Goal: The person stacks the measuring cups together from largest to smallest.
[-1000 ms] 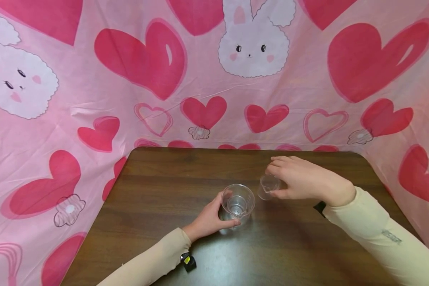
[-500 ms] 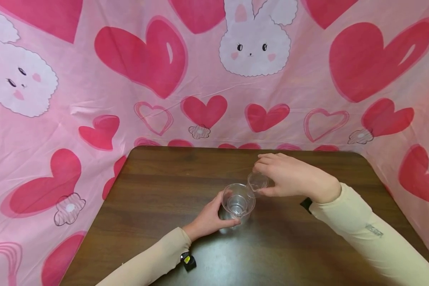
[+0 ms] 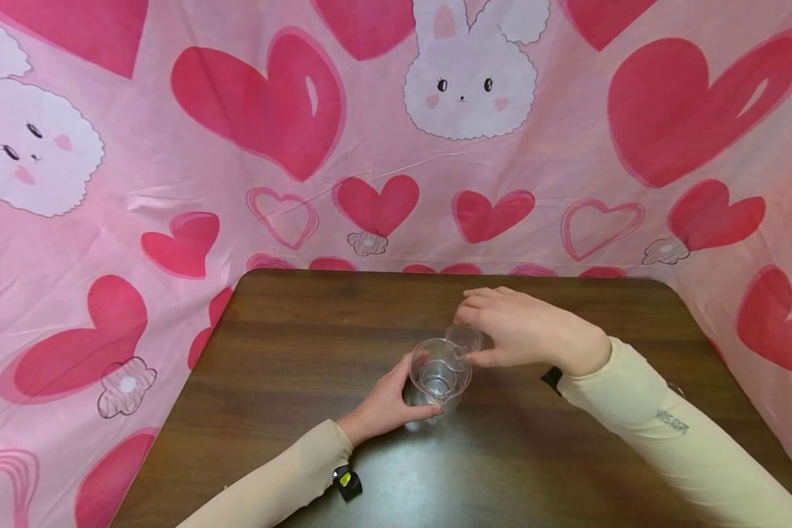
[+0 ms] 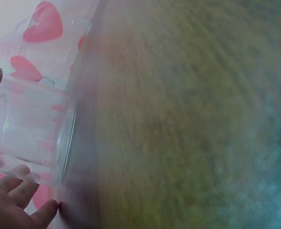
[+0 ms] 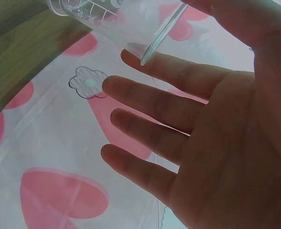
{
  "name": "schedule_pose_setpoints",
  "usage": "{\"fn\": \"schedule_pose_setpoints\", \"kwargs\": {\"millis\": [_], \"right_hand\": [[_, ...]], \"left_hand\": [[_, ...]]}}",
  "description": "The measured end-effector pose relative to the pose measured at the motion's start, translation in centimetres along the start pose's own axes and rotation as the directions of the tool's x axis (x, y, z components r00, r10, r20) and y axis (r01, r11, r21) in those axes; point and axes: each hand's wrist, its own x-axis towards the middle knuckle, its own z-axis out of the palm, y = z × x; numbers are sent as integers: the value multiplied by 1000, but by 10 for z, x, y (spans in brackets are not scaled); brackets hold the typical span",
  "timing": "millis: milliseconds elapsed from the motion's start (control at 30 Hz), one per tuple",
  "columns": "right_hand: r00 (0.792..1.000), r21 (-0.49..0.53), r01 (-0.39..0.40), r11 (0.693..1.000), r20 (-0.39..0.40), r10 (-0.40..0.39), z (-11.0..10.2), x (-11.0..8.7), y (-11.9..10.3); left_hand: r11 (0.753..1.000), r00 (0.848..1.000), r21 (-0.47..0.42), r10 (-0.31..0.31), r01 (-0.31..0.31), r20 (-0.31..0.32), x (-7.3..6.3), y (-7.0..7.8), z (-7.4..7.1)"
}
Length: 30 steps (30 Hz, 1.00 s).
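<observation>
The pink heart-printed cloth [image 3: 376, 139] encloses the station on the visible sides, and the dark wood-grain table [image 3: 290, 381] bears the work, which is judged to be part-way through. The left hand [image 3: 386, 402] grasps the larger beaker [image 3: 438, 375], thumb on the near side and fingers on the far side, so that vessel is in position and steadied. The right hand [image 3: 528, 330] pinches the smaller beaker [image 3: 463, 342] between thumb and index finger at its rim, the remaining fingers extended. Outstanding: neither grip is released, and the smaller beaker is neither set down nor placed fully inside the other. Condition of items: the larger beaker stands upright on the table, transparent and colourless, with a heavy-looking base and no damage noted. The smaller beaker, likewise transparent, is held at the far right side of the larger one's mouth, overlapping its rim in the head view; contact between the two cannot be confirmed. Whether either holds liquid cannot be told. White graduation marks [image 5: 102, 14] on the smaller beaker's wall are partly legible.
</observation>
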Motion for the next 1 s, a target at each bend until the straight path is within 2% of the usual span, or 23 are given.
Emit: {"fn": "schedule_pose_setpoints", "kwargs": {"millis": [367,1000], "right_hand": [[997,-26,69,997,-16,-70,11,8,0],[998,-6,62,998,27,-62,26,17,-2]], "left_hand": [[1000,1000,11,-16,15,11,0,2,-1],[1000,1000,17,-21,20,9,-1,1,0]]}}
